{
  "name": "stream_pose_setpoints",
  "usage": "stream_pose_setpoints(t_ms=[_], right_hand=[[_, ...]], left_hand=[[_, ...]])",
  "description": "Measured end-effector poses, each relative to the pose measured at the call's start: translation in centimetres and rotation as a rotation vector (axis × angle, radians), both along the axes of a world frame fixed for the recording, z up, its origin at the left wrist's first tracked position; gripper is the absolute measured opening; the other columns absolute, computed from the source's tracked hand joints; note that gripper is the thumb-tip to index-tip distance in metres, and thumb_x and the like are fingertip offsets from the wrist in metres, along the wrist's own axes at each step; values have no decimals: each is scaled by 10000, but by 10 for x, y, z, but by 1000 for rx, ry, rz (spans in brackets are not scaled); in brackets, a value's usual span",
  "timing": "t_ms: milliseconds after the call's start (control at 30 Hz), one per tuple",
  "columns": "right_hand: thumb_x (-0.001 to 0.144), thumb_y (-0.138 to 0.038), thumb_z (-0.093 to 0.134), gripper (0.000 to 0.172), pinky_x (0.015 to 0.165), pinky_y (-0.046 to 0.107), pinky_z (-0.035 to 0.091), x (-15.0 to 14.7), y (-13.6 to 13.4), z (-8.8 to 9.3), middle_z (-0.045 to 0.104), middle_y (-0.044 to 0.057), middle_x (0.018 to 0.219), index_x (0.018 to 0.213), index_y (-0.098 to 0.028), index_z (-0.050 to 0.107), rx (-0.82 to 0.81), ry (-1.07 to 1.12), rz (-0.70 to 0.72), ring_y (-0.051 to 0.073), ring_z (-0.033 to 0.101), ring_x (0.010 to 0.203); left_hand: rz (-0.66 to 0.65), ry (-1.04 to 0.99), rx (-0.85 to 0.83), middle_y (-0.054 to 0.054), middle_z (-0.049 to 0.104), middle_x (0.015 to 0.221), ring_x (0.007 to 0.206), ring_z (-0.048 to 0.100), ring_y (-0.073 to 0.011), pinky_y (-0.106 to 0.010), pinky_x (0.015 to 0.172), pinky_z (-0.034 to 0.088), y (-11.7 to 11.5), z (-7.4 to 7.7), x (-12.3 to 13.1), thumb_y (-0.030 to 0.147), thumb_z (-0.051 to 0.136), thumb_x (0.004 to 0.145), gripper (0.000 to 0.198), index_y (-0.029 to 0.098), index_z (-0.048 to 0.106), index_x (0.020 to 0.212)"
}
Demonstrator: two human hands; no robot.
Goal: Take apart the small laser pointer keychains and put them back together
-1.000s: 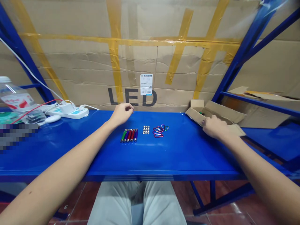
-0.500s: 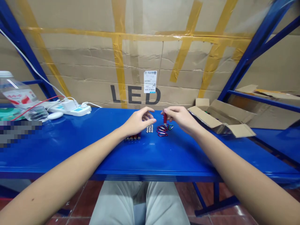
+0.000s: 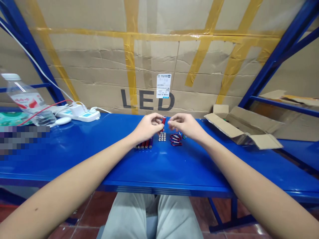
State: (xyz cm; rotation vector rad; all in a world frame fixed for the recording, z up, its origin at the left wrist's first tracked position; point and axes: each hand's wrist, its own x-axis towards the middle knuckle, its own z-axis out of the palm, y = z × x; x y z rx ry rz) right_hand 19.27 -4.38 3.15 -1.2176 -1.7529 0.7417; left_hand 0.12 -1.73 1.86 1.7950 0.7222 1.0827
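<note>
My left hand (image 3: 147, 127) pinches a small red flashlight (image 3: 163, 120) and holds it upright above the blue table (image 3: 159, 164). My right hand (image 3: 186, 125) is just right of it, fingertips curled toward its top; I cannot tell if they touch it. Below the hands lie a row of small coloured flashlights (image 3: 144, 145), partly hidden by my left hand, a cluster of button batteries (image 3: 162, 137), and a pile of red carabiner clips (image 3: 176, 139).
An open, flattened cardboard box (image 3: 243, 129) lies at the right of the table. At the back left are a white power strip (image 3: 81, 115), a white mouse (image 3: 63, 120) and a water bottle (image 3: 26, 101). A taped carton marked LED (image 3: 147, 99) forms the back wall.
My right hand came from the cardboard box to the centre with the red flashlight. My left hand moved right to meet it and now pinches the flashlight.
</note>
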Motion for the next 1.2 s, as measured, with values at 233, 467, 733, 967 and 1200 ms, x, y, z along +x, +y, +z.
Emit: stream_pose_setpoints(t_ms=[233, 467, 733, 967, 1200], right_hand=[[768, -288, 678, 128, 644, 290, 439, 38, -16, 3, 723, 30, 729, 767, -198, 769, -101, -637, 270, 168, 599, 658], [766, -235, 659, 111, 615, 285, 409, 26, -19, -4, 719, 41, 758, 801, -212, 762, -59, -807, 246, 180, 603, 666], [775, -238, 636, 132, 571, 265, 353, 21, -25, -2, 704, 53, 791, 854, -198, 733, -24, -905, 226, 169, 580, 660], [706, -180, 604, 31, 555, 268, 315, 12, -36, 3, 629, 11, 656, 691, -185, 631, 20, -842, 305, 130, 489, 569], [884, -255, 374, 99, 537, 259, 365, 4, -36, 1, 544, -17, 663, 807, -213, 419, -44, -188, 147, 117, 468, 540]], left_hand=[[94, -51, -10, -28, 641, 739, 641, 643, -138, -267, 549, 518, 1, 4, -2, 76, 604, 715, 245, 143, 582, 950], [75, -63, 11, -33, 640, 753, 633, 638, -131, -257, 537, 501, -2, 4, 0, 82, 600, 702, 222, 143, 597, 916], [70, -78, 5, -35, 641, 776, 645, 643, -128, -237, 521, 489, -3, 3, 0, 86, 587, 697, 225, 139, 603, 916], [95, -125, 21, -11, 621, 728, 593, 618, -120, -246, 503, 472, -5, 5, 0, 72, 549, 677, 215, 141, 606, 872], [71, -78, 13, 12, 615, 577, 557, 622, -127, -290, 624, 519, -6, 7, -2, 67, 492, 709, 195, 154, 583, 858]])
